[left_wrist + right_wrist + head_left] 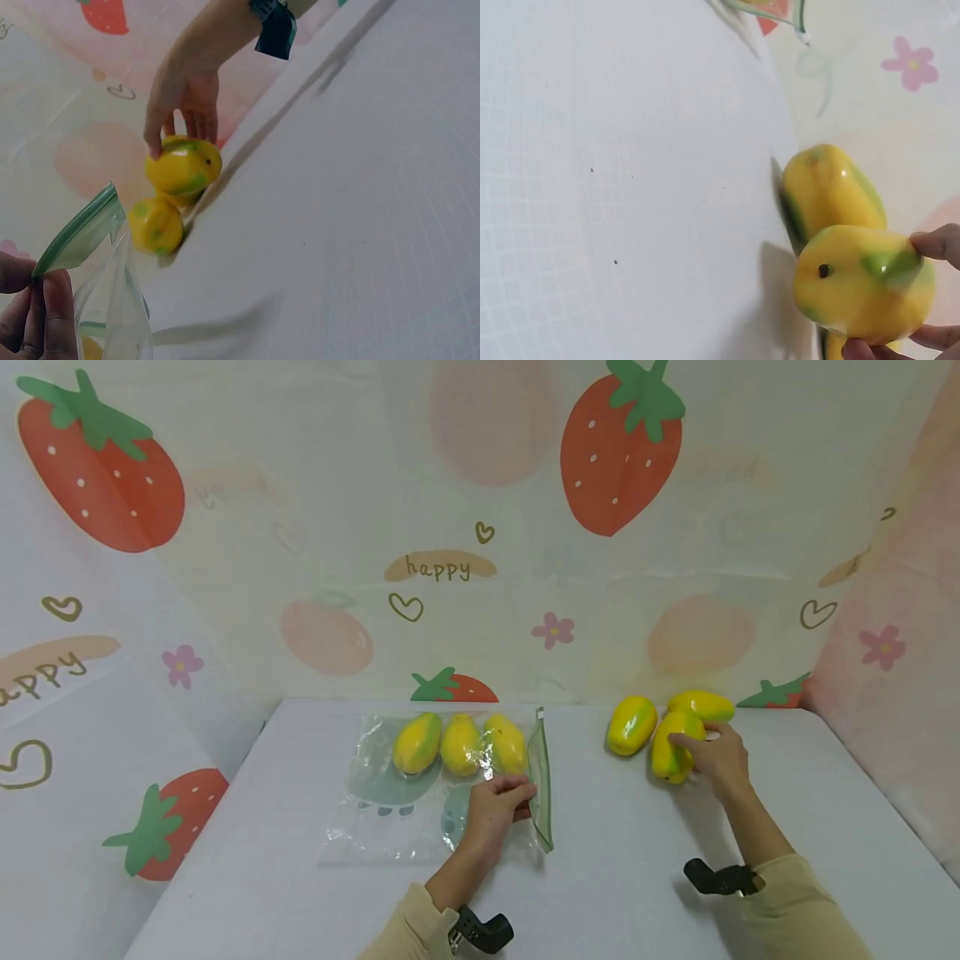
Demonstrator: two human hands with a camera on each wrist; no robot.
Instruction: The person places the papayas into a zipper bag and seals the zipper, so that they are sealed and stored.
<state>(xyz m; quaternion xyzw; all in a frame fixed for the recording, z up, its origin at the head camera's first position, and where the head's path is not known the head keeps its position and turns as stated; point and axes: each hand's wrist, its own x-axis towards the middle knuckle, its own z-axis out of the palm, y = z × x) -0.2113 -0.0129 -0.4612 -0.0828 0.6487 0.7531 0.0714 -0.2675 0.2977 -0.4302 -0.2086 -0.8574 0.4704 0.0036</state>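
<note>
Over at the far right of the table [615,885], the right hand [724,763] has a fruit [671,750] pinched, thumb on one side, fingers on the other, probably the surest hold on something so smooth and round. That fruit seems to be raised off the surface, close against the palm side of the fingers. Just to its left sits a second fruit [632,725], and behind it, on the far side, a third fruit [703,703]; whether they touch it, I can't tell. Across to the left, well apart, the left hand [489,810] pinches the green strip [547,802] at the right end of a clear bag [352,839], presumably to keep that edge up and the mouth parted. And the bag lies flat, three bagged fruits [461,747] in a row along its far side, just beyond the left hand, their weight perhaps steadying it.
</note>
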